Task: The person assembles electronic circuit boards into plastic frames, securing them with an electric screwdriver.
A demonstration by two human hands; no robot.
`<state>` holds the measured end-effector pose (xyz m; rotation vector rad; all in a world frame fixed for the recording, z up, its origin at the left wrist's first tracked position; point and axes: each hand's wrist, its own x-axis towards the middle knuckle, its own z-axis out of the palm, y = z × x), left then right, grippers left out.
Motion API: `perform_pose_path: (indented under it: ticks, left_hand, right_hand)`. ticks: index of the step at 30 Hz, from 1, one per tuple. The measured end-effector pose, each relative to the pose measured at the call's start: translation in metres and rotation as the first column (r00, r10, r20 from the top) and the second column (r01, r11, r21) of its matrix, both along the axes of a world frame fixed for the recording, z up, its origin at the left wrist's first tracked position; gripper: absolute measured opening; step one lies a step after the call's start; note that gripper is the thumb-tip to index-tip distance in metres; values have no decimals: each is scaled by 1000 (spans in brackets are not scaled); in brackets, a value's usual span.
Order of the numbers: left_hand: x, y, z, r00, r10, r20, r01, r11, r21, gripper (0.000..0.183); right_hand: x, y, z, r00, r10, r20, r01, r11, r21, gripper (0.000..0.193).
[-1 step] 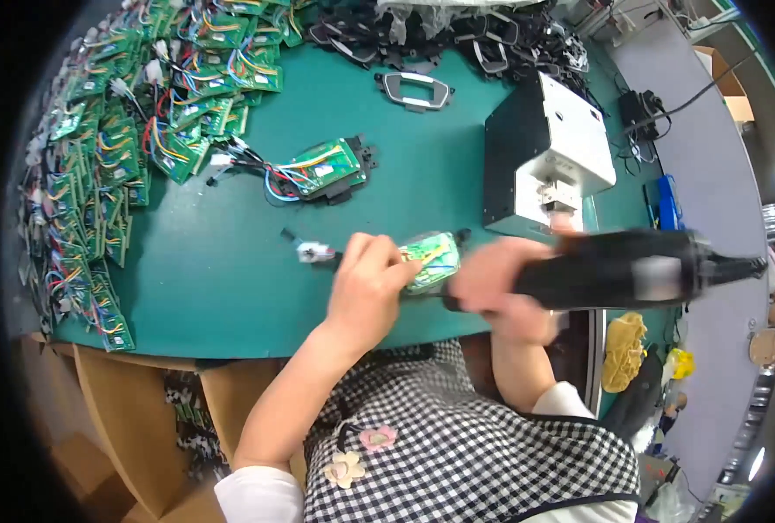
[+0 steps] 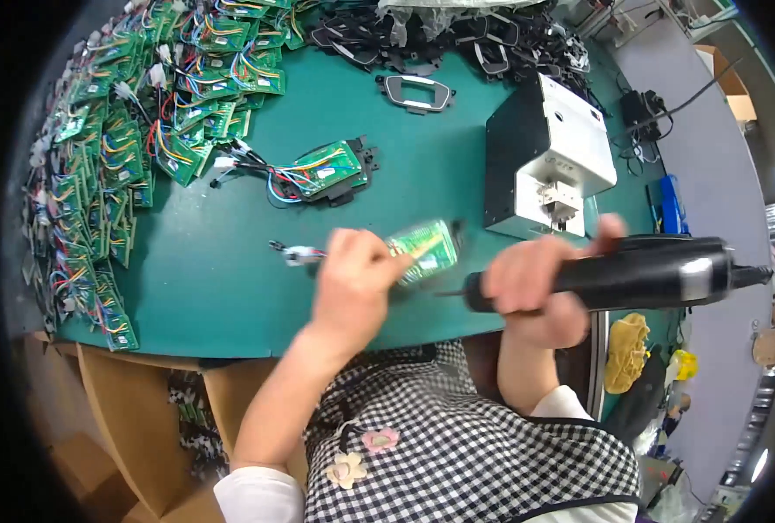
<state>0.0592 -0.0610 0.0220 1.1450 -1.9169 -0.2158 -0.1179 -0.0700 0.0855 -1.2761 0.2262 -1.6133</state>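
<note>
My left hand [image 2: 350, 283] is closed on the left end of a green circuit board [image 2: 428, 253], its wires and a white connector [image 2: 300, 254] sticking out to the left. The board is slightly blurred, and the fingers hide its left part. In my right hand [image 2: 536, 283] lies a black electric screwdriver [image 2: 636, 272], held level. Its thin bit points left, a little below and to the right of the board, not touching it. Farther back lies another circuit board [image 2: 331, 170], set on a black frame with its wires to the left.
Many wired circuit boards [image 2: 117, 157] are heaped along the left side. A black-and-white box-shaped machine [image 2: 544, 157] stands at the back right. One black frame [image 2: 416, 92] lies before a pile of similar frames [image 2: 483, 39]. A yellow cloth [image 2: 625, 353] sits at the right.
My right hand has drawn the screwdriver to the right, away from the board, so its bit now shows. My left hand has shifted slightly left with the board, which has tilted.
</note>
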Motion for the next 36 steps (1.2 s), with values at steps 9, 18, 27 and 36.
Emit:
perform_pose_path:
  ticks: [9,18,27,36]
  left_hand:
    - [97,-79,39,949,102,300,-183,949,256,21]
    - [-67,-203,16,832,154,534,-394,840,373,48]
    - [-30,-95,63,905,245,-348,15,799,601,19]
    - [61,10,26,966,250,73,-201,535,821,25]
  right_hand:
    - [-21,-11,-30,999,-44,0,43,971,234,72]
    - [-33,-19,-55,1000,-19,-23,24,968,248,72]
    - [-49,-26,-50,978,-173,118,160,980,116,72]
    - [-40,1,-46,900,-385,-204,391,920,-15,74]
